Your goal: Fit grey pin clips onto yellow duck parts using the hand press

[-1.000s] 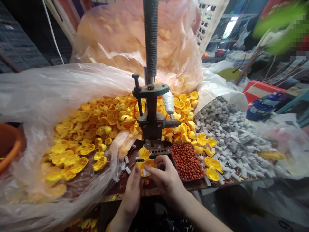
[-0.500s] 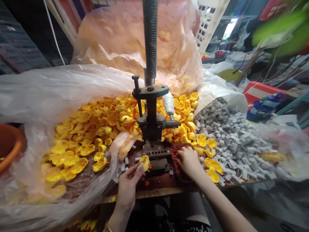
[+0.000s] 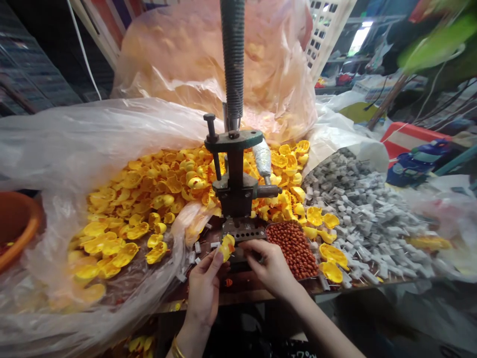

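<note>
Plastic bag: I see the great translucent bag [image 3: 179, 44] along the far side, swollen and warm-tinted.
Plastic sheet: a whitish sheet [image 3: 97, 122] lies in folds over the left side, running down to the near left.
Worktable: its dark top [image 3: 244, 287] shows bare at the near edge, between the two heaps.
Yellow heap: open yellow shells [image 3: 149, 186] pile up behind the press and spread to the near left.
Grey heap: small grey blocks [image 3: 361, 214], some with thin pins, cover the right side.
Press: the upright press [image 3: 235, 166] stands at centre, a coiled spring above and a silver-wrapped handle [image 3: 262, 158] at its right.
Orange tub: its rim [image 3: 36, 221] shows at the far left.
Bead tray: a shallow tray [image 3: 307, 278] of red-brown beads [image 3: 290, 246] sits right of the press base, beside the right hand.
Right hand: I find this hand [image 3: 271, 268] before the press base, thumb and fingers drawn together; I cannot tell whether a bead is pinched there.
Left hand: this hand [image 3: 204, 287] grips a yellow shell piece between thumb and fingers.
Yellow shell piece: the held piece [image 3: 227, 246] is near the press base, just left of the right fingertips.
</note>
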Demonstrator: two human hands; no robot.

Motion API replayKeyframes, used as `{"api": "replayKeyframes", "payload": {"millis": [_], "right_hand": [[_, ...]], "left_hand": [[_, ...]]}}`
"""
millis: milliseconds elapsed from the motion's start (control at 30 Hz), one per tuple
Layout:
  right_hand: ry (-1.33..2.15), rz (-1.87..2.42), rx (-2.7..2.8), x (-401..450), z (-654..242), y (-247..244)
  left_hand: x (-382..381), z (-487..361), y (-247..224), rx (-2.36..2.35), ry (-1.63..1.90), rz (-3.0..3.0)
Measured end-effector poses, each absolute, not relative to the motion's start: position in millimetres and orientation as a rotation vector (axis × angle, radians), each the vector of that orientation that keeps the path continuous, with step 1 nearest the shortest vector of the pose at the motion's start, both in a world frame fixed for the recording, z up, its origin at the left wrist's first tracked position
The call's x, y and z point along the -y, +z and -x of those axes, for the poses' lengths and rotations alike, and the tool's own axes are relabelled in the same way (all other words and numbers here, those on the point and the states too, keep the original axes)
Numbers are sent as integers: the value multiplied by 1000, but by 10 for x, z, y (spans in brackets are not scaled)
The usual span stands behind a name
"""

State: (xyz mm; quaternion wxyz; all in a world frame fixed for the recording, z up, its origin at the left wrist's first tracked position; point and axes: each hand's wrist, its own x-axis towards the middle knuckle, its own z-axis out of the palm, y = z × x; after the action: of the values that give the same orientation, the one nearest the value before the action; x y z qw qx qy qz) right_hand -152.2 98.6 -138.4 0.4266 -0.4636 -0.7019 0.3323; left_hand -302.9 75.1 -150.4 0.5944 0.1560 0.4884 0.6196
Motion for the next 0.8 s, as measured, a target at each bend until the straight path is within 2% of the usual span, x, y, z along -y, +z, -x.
{"api": "replayKeyframes", "payload": {"millis": [233, 800], "right_hand": [[1037, 1164, 1509, -936, 1673, -1436], [775, 1087, 1587, -889, 1765, -1523]], "left_hand": [[-724, 3027, -1488, -1113, 1406, -354], [-716, 3060, -1476, -1053, 1350, -370]]}}
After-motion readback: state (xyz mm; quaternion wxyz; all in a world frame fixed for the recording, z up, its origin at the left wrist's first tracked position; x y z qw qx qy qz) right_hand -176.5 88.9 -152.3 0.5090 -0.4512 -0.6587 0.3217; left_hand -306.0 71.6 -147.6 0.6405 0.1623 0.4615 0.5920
